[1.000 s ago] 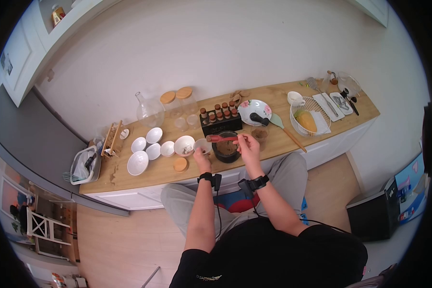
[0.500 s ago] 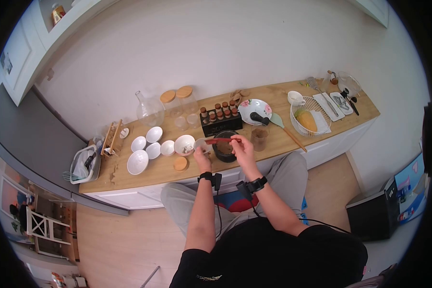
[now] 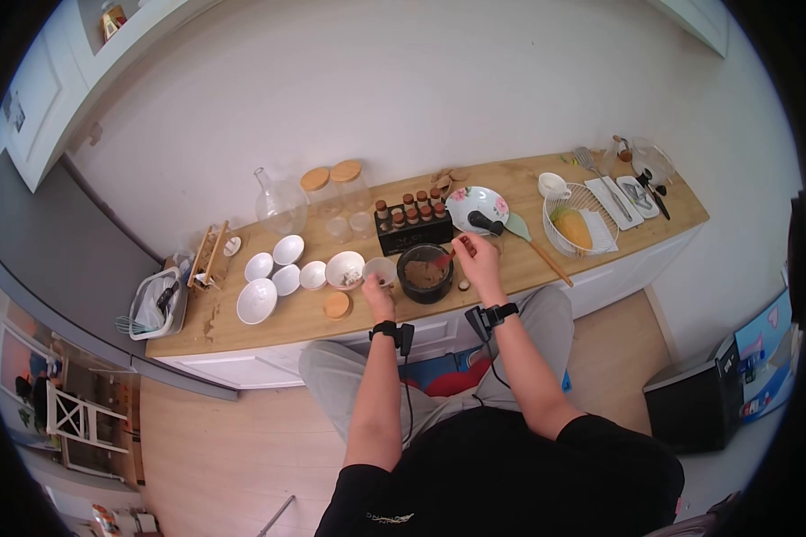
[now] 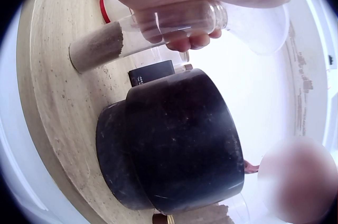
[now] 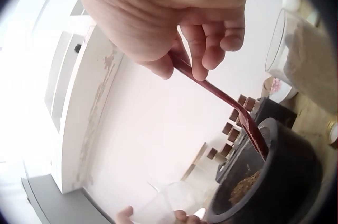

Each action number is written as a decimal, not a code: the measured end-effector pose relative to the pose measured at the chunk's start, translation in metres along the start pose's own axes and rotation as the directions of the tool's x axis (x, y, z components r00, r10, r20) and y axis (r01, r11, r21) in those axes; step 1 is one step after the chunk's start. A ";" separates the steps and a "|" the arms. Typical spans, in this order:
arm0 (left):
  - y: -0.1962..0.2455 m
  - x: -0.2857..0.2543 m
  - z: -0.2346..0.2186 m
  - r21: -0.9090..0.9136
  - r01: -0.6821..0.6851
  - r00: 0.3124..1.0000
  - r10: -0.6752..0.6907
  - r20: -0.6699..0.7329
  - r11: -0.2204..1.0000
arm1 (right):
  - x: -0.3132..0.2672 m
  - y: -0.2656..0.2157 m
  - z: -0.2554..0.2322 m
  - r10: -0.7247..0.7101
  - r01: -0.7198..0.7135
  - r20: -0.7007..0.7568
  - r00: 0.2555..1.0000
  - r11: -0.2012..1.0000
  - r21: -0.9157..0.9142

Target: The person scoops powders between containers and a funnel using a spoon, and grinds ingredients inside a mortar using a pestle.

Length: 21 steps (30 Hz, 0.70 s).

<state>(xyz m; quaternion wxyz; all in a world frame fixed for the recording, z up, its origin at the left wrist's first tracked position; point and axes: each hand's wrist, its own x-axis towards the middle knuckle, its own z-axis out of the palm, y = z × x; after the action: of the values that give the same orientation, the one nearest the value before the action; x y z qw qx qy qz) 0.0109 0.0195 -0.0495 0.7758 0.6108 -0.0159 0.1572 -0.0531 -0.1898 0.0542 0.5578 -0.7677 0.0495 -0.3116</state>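
Observation:
My left hand (image 3: 378, 294) grips a glass vial (image 4: 182, 21) with brown powder in its lower part. A clear plastic funnel (image 4: 264, 31) sits at the vial's mouth. To the right stands a black mortar (image 4: 179, 139), close beside the vial. My right hand (image 3: 479, 267) pinches the handle of a reddish-brown spoon (image 5: 224, 96) between thumb and fingers. The spoon slants down over the mortar's rim, its tip inside. Brown powder (image 5: 245, 186) lies in the mortar.
Behind the mortar is a black rack (image 3: 412, 236) of stoppered vials. A glass of brown powder (image 5: 311, 60) stands right of the mortar. Several white bowls (image 3: 258, 302) and a wooden lid (image 3: 338, 305) lie to the left. Farther right are a spatula (image 3: 546, 259) and a wire basket (image 3: 555, 234).
The spoon first moved left until its tip was over the funnel. Now my right hand has moved back right, and the spoon points down into the mortar. The left hand stays in place.

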 end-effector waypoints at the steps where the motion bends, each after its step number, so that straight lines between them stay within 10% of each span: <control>1: 0.004 -0.002 0.002 0.000 0.001 1.000 -0.001 -0.001 1.000 | -0.001 -0.007 -0.001 -0.018 0.023 0.035 0.999 0.988 -0.154; 8: 0.005 -0.002 0.002 0.068 -0.040 0.998 0.043 -0.045 0.997 | -0.020 0.047 0.018 -0.043 0.041 -0.019 0.999 0.991 -0.125; 13: -0.003 0.001 -0.001 0.048 -0.039 0.999 0.040 -0.004 0.998 | -0.039 0.063 0.018 0.424 -0.422 0.082 0.902 0.826 0.373; 21: 0.005 -0.003 0.003 0.014 -0.039 0.998 0.040 -0.056 0.999 | -0.051 0.047 0.016 0.462 -0.433 0.056 0.885 0.773 0.463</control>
<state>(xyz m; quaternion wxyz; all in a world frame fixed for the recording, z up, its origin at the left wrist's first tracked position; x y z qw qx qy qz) 0.0072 0.0167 -0.0442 0.7687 0.6107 -0.0049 0.1900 -0.0724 -0.1722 -0.0124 0.7804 -0.5685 0.1719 -0.1956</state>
